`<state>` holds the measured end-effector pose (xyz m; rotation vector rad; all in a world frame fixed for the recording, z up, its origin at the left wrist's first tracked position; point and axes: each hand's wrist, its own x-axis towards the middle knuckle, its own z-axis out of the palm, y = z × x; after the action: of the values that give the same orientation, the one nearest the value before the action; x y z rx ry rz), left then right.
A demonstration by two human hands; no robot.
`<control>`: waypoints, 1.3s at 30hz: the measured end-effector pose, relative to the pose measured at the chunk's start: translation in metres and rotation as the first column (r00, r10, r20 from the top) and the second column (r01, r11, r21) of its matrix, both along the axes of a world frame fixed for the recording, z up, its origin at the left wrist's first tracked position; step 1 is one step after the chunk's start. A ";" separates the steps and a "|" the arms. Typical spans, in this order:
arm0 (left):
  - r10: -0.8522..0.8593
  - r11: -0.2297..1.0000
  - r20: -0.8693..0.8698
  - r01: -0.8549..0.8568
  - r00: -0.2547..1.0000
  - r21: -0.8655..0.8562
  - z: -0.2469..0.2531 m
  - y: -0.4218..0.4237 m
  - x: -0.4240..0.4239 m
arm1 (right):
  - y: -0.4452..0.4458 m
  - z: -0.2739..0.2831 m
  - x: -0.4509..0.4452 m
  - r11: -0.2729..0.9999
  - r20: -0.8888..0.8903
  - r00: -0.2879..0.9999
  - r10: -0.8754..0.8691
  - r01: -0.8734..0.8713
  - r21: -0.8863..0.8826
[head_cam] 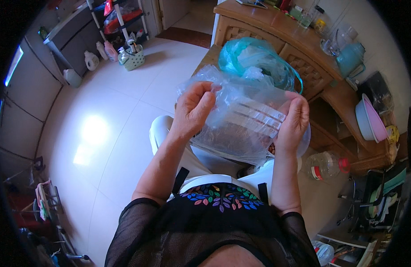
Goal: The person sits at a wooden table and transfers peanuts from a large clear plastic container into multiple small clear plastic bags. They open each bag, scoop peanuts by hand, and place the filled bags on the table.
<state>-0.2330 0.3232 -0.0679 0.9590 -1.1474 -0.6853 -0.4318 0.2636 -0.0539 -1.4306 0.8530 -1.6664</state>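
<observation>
A clear plastic bag (pixel 222 142) with pale printed bands is stretched out above my lap. My left hand (pixel 193 110) pinches its crumpled upper part between thumb and fingers. At the opposite edge my right hand (pixel 295 121) grips the bag beside the printed bands. Partly hidden under my right hand is a whitish round container (pixel 305 142); small brown pieces (pixel 271 149), perhaps nuts, show next to it. Just beyond my hands, a teal plastic bag (pixel 237 55) lies bunched with more clear plastic on a wooden surface (pixel 210 57).
A wooden cabinet (pixel 252 25) stands ahead, with jars and a teal pitcher (pixel 350 58) on top. To the right are a basin (pixel 367 118) and a large clear bottle (pixel 325 166) with a red cap. A green basket (pixel 135 59) and several bottles line the floor at far left.
</observation>
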 end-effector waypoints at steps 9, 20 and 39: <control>-0.136 0.958 0.118 0.101 0.984 0.268 -0.038 0.012 -0.010 | -0.010 0.004 -0.015 0.999 0.081 0.996 -0.039 0.037 0.030; 0.110 0.987 -0.384 -0.054 0.917 0.153 -0.043 0.007 -0.009 | 0.008 -0.025 -0.019 0.745 0.276 0.820 0.502 -0.571 0.344; 0.202 0.968 -0.717 -0.023 0.667 0.251 -0.057 0.005 -0.007 | 0.044 -0.039 0.018 0.744 0.045 0.776 0.629 -0.618 0.255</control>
<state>-0.2398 0.3286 -0.1247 0.7976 -0.2765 -0.9958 -0.4137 0.3074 -0.0930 -1.3696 0.4959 -0.9739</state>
